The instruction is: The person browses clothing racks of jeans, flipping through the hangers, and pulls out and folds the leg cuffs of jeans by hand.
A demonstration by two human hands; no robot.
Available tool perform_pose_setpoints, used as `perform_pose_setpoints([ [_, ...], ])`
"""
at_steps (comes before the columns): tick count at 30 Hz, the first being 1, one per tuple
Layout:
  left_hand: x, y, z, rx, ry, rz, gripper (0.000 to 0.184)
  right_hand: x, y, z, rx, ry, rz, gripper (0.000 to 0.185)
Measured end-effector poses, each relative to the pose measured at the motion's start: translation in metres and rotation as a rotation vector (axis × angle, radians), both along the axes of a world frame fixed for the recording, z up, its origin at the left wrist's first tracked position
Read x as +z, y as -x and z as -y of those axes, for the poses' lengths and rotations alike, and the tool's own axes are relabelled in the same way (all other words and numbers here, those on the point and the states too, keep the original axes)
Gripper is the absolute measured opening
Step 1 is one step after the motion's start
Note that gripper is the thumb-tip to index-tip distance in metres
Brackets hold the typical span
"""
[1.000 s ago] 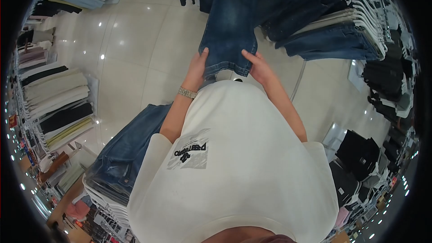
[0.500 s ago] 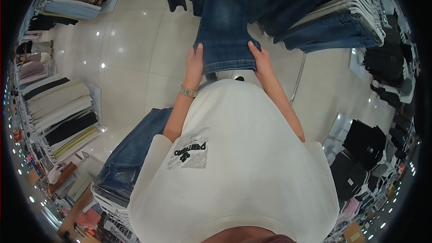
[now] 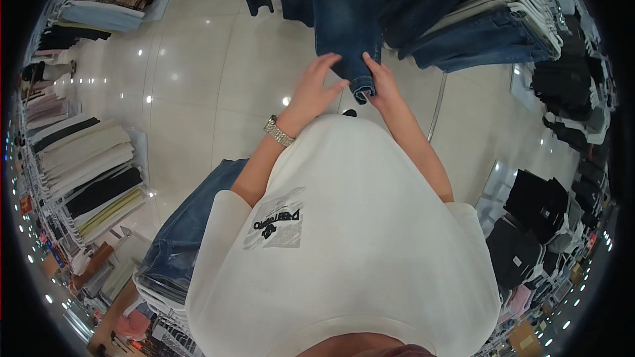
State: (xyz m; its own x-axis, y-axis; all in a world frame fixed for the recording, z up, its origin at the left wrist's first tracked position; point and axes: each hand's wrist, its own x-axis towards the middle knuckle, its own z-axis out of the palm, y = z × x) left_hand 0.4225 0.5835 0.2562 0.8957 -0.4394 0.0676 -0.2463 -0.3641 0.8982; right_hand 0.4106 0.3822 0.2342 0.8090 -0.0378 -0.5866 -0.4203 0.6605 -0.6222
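A pair of dark blue jeans [image 3: 345, 16] hangs in front of me, its leg end bunched into a narrow fold at the hem. My right hand [image 3: 385, 84] grips this gathered hem from the right, thumb laid along the denim. On the other side, my left hand [image 3: 312, 94] has its fingers spread and holds nothing. Its fingertips are close to the leg's left edge; whether they touch the cloth I cannot tell. A metal watch [image 3: 278, 131] is on my left wrist.
More dark jeans on white hangers [image 3: 526, 0] hang at the upper right. Folded trousers [image 3: 86, 152] fill racks along the left. Blue jeans [image 3: 182, 238] hang at the lower left. Black garments [image 3: 519, 251] are at the lower right. A thin metal bar [image 3: 436, 107] stands right of my arm.
The hem was stretched flat between both hands; now it is bunched toward the right. My left hand has let go of its side and opened. My right hand keeps hold.
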Motion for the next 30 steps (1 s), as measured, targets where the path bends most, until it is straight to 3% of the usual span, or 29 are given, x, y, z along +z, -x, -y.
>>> perform_pose_setpoints([
  [3,0.02,0.008,0.013,-0.152,-0.021,-0.043,0.051,-0.004,-0.003,-0.005,0.022,0.023,0.034,0.029],
  [13,-0.001,0.002,0.013,0.035,0.059,0.02,0.021,0.007,0.007,-0.02,0.149,0.073,0.061,0.022],
  [16,-0.012,-0.003,0.011,0.141,0.035,-0.01,0.016,0.013,0.011,-0.023,0.151,0.072,0.129,0.037],
  [22,-0.01,-0.007,0.011,0.214,-0.025,-0.083,0.014,0.013,0.017,-0.031,0.192,0.509,0.331,0.068],
  [30,-0.016,-0.009,0.014,0.133,0.028,-0.026,0.013,-0.009,0.017,-0.018,0.159,0.827,0.375,0.029],
])
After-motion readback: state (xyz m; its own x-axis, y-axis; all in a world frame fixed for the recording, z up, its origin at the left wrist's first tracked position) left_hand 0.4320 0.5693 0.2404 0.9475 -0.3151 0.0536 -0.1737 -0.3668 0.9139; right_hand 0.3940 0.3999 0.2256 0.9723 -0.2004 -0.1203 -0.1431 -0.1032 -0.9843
